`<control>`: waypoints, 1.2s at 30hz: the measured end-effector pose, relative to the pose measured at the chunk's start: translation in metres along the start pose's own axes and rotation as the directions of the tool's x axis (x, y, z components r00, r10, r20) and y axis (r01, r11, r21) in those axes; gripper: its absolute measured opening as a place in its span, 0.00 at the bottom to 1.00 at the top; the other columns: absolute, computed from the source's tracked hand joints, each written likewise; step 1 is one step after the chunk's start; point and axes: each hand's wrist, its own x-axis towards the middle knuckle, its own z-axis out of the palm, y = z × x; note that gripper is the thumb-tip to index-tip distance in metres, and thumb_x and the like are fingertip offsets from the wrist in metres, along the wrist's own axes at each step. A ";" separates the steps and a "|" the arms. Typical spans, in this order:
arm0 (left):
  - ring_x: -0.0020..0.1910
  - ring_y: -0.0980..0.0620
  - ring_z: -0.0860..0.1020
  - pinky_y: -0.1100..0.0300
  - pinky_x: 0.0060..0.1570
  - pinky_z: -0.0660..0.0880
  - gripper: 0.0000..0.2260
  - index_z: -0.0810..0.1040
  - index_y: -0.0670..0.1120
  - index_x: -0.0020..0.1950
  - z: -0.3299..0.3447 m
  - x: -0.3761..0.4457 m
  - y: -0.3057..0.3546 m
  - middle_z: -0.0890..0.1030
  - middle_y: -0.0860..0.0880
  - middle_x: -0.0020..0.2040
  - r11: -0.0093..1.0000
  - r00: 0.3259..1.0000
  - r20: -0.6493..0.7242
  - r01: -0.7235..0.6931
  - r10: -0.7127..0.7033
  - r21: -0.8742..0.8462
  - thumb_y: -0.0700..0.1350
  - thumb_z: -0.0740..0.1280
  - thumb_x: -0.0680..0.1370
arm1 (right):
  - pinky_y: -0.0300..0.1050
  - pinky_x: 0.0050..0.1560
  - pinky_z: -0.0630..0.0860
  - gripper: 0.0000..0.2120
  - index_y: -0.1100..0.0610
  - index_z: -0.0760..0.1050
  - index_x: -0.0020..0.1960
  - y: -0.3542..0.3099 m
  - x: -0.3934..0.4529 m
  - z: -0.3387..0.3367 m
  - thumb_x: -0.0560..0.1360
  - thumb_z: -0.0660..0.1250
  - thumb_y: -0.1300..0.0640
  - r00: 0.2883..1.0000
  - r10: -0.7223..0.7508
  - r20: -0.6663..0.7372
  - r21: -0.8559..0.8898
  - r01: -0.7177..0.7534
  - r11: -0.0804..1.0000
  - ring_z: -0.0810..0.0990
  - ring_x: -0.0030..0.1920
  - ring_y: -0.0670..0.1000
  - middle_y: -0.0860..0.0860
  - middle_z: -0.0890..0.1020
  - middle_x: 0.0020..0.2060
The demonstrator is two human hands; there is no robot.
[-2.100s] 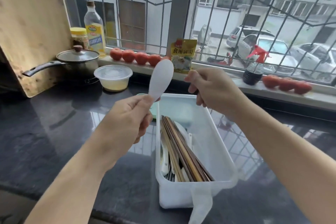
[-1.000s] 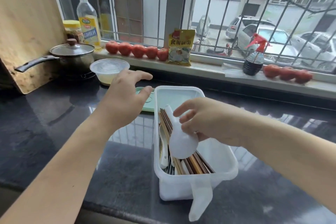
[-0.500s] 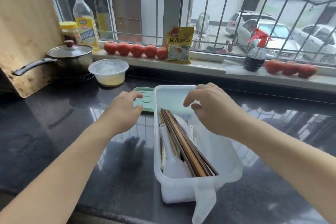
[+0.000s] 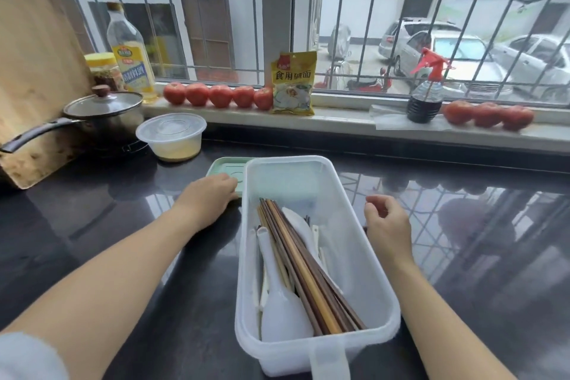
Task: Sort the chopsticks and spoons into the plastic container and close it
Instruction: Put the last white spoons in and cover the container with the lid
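Note:
A long translucent white plastic container [image 4: 364,256] stands uncovered on the dark counter. Inside lie a bundle of brown wooden chopsticks [image 4: 303,268] and several white plastic spoons [image 4: 282,308]. A pale green lid [image 4: 226,168] lies flat against the container's far left corner, partly hidden behind it. My left hand [image 4: 209,199] rests on the near edge of that lid, fingers bent over it. My right hand [image 4: 385,225] hovers by the container's right wall with loosely curled fingers and holds nothing.
A round clear tub [image 4: 171,139] and a lidded pot [image 4: 103,116] with a long handle stand at the back left before a wooden board [image 4: 34,71]. The windowsill carries tomatoes [image 4: 220,95], an oil bottle [image 4: 131,54], a yellow packet [image 4: 293,83] and a spray bottle [image 4: 427,92].
My right hand took the white spoon from my left, laid it in the container and withdrew to the right wall. My left hand moved down onto the green lid.

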 end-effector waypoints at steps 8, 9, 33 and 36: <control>0.44 0.44 0.72 0.53 0.46 0.67 0.09 0.69 0.43 0.53 -0.098 0.000 0.036 0.74 0.48 0.42 0.565 0.772 -0.299 0.092 -0.561 -0.820 0.48 0.57 0.87 | 0.45 0.48 0.78 0.08 0.55 0.78 0.58 0.001 0.001 -0.006 0.82 0.62 0.57 0.996 0.073 -0.047 0.088 -0.068 0.994 0.81 0.50 0.51 0.50 0.82 0.48; 0.44 0.46 0.74 0.53 0.49 0.70 0.10 0.70 0.43 0.54 -0.113 -0.009 0.042 0.75 0.49 0.43 0.434 0.736 -0.276 0.027 -0.619 -0.900 0.49 0.57 0.87 | 0.42 0.44 0.77 0.08 0.55 0.78 0.58 0.000 -0.001 -0.007 0.82 0.62 0.58 0.996 0.081 -0.049 0.108 -0.076 0.991 0.81 0.48 0.51 0.50 0.82 0.48; 0.54 0.42 0.86 0.51 0.48 0.84 0.13 0.75 0.39 0.68 -0.180 -0.132 0.109 0.86 0.39 0.56 -0.479 0.937 0.220 0.066 -0.272 -0.875 0.37 0.62 0.83 | 0.56 0.52 0.84 0.16 0.60 0.72 0.67 -0.168 -0.037 -0.036 0.81 0.67 0.57 0.920 0.069 0.385 0.621 -0.313 0.718 0.87 0.52 0.58 0.59 0.85 0.55; 0.55 0.39 0.85 0.41 0.49 0.84 0.14 0.75 0.38 0.68 -0.187 -0.100 0.079 0.85 0.38 0.57 -0.506 0.870 0.215 -0.046 -0.443 -0.861 0.38 0.56 0.85 | 0.60 0.51 0.84 0.23 0.57 0.69 0.70 -0.161 -0.027 -0.054 0.82 0.62 0.43 0.907 0.160 0.389 0.731 -0.410 0.546 0.87 0.50 0.61 0.60 0.82 0.57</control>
